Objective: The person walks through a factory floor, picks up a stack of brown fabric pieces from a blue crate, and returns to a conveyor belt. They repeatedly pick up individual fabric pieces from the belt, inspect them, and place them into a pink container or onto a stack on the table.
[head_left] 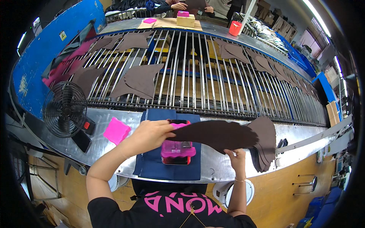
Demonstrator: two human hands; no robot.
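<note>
Between my two hands a dark brown cut fabric piece (213, 133) is stretched out above the metal table. My left hand (154, 133) is closed on its left end, and my right hand (236, 157) pinches its lower edge towards the right. Under the piece a pink plastic container (178, 150) sits on a folded navy cloth (163, 171); a dark, red-edged object beneath the container is partly covered. A fanned stack of similar brown pieces (268, 140) lies by my right hand, its left side hidden behind the held piece.
A roller conveyor (190, 76) with several brown pieces (140, 79) runs beyond the table. At left stand a black fan (65, 108), a phone (81, 141) and a pink wavy-edged tray (116, 130). Across the conveyor a person's hands (178, 6) hold a dark piece near a red bucket (235, 28).
</note>
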